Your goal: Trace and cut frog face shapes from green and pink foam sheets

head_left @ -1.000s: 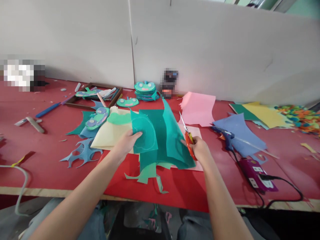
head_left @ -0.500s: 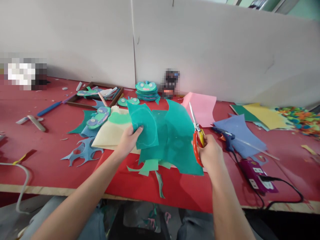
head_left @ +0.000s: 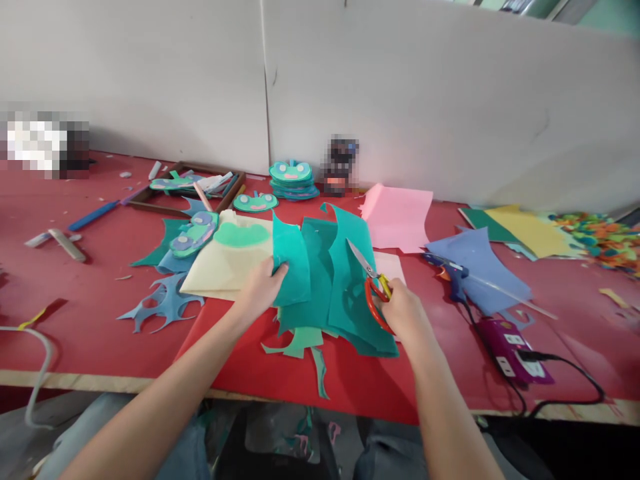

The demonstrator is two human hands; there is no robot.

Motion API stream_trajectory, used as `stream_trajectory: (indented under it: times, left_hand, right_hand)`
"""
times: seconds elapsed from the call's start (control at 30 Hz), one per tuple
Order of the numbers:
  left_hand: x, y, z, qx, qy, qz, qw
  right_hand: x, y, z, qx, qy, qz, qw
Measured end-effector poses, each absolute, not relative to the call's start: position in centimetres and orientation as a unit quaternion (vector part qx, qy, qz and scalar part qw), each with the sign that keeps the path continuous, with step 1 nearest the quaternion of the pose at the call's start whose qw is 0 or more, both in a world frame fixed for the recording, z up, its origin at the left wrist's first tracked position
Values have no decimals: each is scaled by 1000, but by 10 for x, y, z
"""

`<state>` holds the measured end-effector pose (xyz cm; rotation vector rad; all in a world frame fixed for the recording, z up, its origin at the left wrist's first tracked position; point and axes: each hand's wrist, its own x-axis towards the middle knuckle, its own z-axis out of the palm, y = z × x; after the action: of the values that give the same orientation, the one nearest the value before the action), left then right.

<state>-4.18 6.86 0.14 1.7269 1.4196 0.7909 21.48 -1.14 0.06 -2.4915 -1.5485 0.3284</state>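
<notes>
My left hand (head_left: 265,285) pinches a small teal felt piece (head_left: 293,257) at its left edge, thumb on top. In my right hand (head_left: 400,303) is a pair of scissors (head_left: 379,293) with red and yellow handles, the blades pointing up and left above larger teal felt sheets (head_left: 345,287). The blades stand apart from the piece in my left hand. To the left lies a cream felt sheet (head_left: 215,270) with a light green shape (head_left: 241,233) on it. Light green scraps (head_left: 303,340) lie in front of the teal sheets.
Finished-looking felt faces (head_left: 291,175) are stacked by the wall. A pink sheet (head_left: 400,217), a blue sheet (head_left: 493,270), a glue gun (head_left: 453,273) and a purple power strip (head_left: 513,350) with cords lie at the right. A wooden tray (head_left: 187,167) and blue offcuts (head_left: 167,300) are at the left.
The scissors and my right hand have moved left and slightly down, over the teal sheets. The felt piece in my left hand has turned and dropped a little.
</notes>
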Motion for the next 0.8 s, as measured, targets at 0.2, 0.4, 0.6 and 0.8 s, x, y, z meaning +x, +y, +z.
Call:
stream_trajectory:
  times: [0.2, 0.4, 0.6, 0.8]
  left_hand:
    - [-39, 59, 12, 701, 517, 328, 366]
    - [-46, 60, 23, 648, 462, 387, 466]
    - [-46, 59, 29, 614, 441, 379, 534]
    - [-43, 58, 33, 567, 444, 381, 579]
  right_hand:
    - [198, -3, 10, -810, -543, 116, 186]
    - [185, 11, 5, -754, -537, 190, 328]
    - [177, 18, -10, -705, -439, 307, 464]
    - [160, 15, 1, -545, -388, 452, 591]
